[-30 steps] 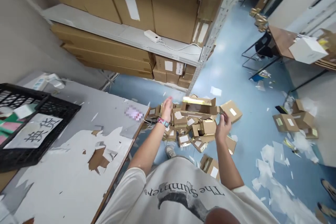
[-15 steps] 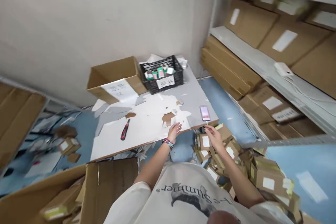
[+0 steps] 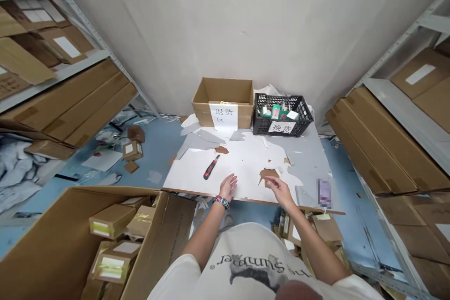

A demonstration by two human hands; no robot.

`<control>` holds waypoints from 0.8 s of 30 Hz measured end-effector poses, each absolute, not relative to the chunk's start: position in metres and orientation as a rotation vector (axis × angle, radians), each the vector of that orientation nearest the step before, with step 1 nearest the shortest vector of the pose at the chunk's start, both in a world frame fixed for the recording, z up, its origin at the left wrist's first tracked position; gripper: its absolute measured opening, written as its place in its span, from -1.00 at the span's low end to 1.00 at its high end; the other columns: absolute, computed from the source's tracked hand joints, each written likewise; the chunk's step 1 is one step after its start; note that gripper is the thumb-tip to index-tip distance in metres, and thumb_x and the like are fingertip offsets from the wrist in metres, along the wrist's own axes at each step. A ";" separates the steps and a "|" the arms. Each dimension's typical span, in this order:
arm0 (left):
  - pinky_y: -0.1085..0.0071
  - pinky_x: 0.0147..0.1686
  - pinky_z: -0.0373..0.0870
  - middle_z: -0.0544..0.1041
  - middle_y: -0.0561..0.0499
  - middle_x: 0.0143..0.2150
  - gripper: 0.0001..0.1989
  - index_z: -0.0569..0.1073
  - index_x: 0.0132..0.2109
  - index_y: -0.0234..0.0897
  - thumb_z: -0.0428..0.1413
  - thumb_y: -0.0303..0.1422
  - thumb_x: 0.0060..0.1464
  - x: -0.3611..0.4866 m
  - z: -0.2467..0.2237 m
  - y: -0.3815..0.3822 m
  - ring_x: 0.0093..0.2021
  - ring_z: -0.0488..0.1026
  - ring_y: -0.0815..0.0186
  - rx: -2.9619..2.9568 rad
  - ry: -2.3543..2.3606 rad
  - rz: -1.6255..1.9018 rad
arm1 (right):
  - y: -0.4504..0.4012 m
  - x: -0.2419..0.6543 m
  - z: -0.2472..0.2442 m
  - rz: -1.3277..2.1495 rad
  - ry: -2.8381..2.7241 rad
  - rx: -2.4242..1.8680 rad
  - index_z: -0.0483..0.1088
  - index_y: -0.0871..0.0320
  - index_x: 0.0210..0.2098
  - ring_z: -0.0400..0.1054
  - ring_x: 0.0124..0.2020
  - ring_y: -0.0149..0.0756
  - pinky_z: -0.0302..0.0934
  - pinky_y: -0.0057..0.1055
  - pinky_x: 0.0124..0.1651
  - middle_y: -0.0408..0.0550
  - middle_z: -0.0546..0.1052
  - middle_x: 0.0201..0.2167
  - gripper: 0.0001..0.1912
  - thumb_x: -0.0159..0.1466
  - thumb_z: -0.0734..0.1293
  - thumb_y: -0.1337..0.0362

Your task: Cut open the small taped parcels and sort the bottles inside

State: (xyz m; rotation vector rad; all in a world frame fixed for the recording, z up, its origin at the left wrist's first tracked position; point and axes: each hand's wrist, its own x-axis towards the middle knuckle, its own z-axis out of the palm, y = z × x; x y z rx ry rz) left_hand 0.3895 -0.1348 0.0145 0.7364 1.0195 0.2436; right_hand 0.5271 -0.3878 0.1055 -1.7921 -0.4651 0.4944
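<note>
My left hand (image 3: pixel 228 186) is over the front edge of the white-topped table (image 3: pixel 197 176), palm turned inward, fingers stretched and holding nothing. To its left lies a red and black utility knife (image 3: pixel 211 168), apart from the hand. My right hand (image 3: pixel 280 191) is above the table's front part, fingers extended, with nothing visible in it. Its fingertips are beside a torn brown patch (image 3: pixel 270 176) in the white covering; whether they touch it I cannot tell. Farther right, a phone (image 3: pixel 324 192) with a blurred screen lies near the edge, a white cable (image 3: pixel 325 210) at its lower end.
An open cardboard box (image 3: pixel 200 113) with a paper sign and a black crate (image 3: pixel 258 124) holding small green-and-white packs stand at the table's back. A large carton (image 3: pixel 52 229) of parcels is at front left. Shelves (image 3: pixel 87 58) flank both sides; more parcels (image 3: pixel 326 228) lie below right.
My view has swung left, bringing the left shelf and carton into sight. My right hand has moved left, away from the phone's cable, toward the torn patch. My left hand stays open.
</note>
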 end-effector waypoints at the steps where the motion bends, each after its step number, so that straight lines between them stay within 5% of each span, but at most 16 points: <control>1: 0.34 0.12 0.57 0.63 -0.27 0.36 -0.63 0.63 0.15 -0.19 0.36 -0.14 0.28 0.386 0.012 -0.123 0.26 0.64 0.14 0.727 1.021 0.250 | -0.375 0.528 0.105 0.511 -0.466 -1.789 0.72 0.06 0.04 0.66 0.07 0.10 0.53 -0.01 0.20 0.14 0.77 0.04 -0.48 0.32 0.50 -0.19; 8: 0.37 0.06 0.60 0.65 -0.28 0.33 -0.65 0.63 0.17 -0.23 0.27 -0.15 0.38 0.373 -0.005 -0.070 0.21 0.67 0.17 0.748 1.071 0.295 | -0.318 0.545 0.097 0.592 -0.483 -1.824 0.69 0.07 0.08 0.65 0.13 0.08 0.50 -0.03 0.23 0.16 0.76 0.06 -0.46 0.34 0.48 -0.18; 14: 0.20 0.13 0.58 0.72 -0.30 0.15 -0.63 0.62 0.22 -0.31 0.22 -0.23 0.39 0.379 -0.023 -0.052 0.12 0.70 0.11 1.015 1.247 0.246 | -0.287 0.574 0.082 0.689 -0.523 -1.891 0.69 0.07 0.06 0.65 0.05 0.04 0.49 -0.04 0.19 0.13 0.77 -0.01 -0.46 0.33 0.44 -0.18; 20: 0.04 0.46 0.31 0.52 -0.30 0.44 -0.36 0.53 0.38 -0.27 0.29 -0.36 0.14 0.369 -0.032 -0.011 0.49 0.40 -0.13 1.503 1.491 0.283 | -0.253 0.600 0.074 0.767 -0.538 -1.885 0.69 0.05 0.04 0.64 0.00 0.01 0.49 -0.07 0.14 0.08 0.77 -0.01 -0.50 0.33 0.41 -0.15; 24: 0.03 0.32 0.41 0.60 -0.35 0.31 -0.38 0.55 0.39 -0.28 0.26 -0.34 0.19 0.364 -0.052 0.021 0.31 0.55 -0.19 1.896 1.575 -0.038 | -0.248 0.613 0.064 0.783 -0.482 -1.865 0.69 0.05 0.04 0.64 0.03 0.04 0.50 -0.06 0.14 0.10 0.77 -0.04 -0.50 0.34 0.42 -0.16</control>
